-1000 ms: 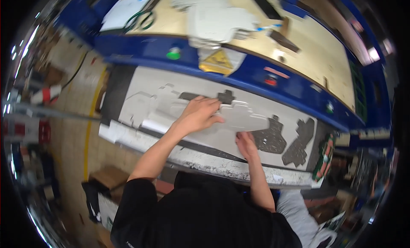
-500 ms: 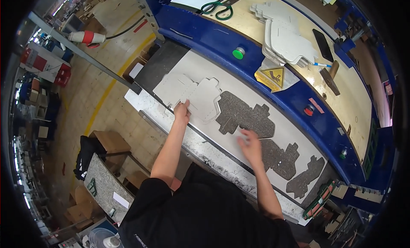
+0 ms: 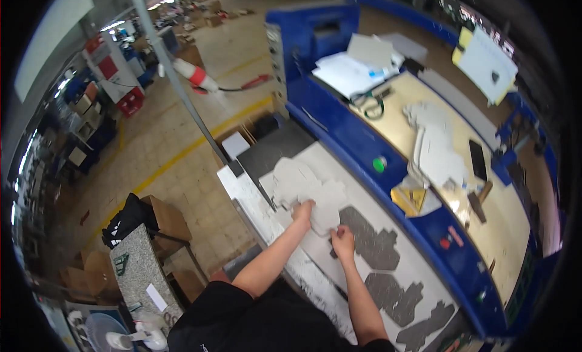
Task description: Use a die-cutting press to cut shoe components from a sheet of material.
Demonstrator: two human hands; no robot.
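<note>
A small stack of pale grey cut-out sheet pieces (image 3: 324,197) with notched edges lies at the left end of a pale sheet (image 3: 312,155) on the machine bed. My left hand (image 3: 302,214) is closed at the stack's near edge. At its lower right corner, my right hand (image 3: 344,242) pinches the edge with curled fingers. Right of the stack, the sheet has dark speckled shapes of similar outline, such as a dark shape (image 3: 371,238) beside my right hand. Some fingertips are hidden under or behind the pieces.
A blue machine beam with a green button (image 3: 379,165) and red button (image 3: 445,243) runs behind the bed. Beyond it, the wooden top holds another stack of pale pieces (image 3: 438,149), scissors (image 3: 371,105), a hammer (image 3: 479,203) and a phone (image 3: 478,159). A metal post stands left.
My right hand has moved left from over the dark shapes to the stack's corner and closed there. My left hand stays at the stack. The view has swung, showing more of the far left.
</note>
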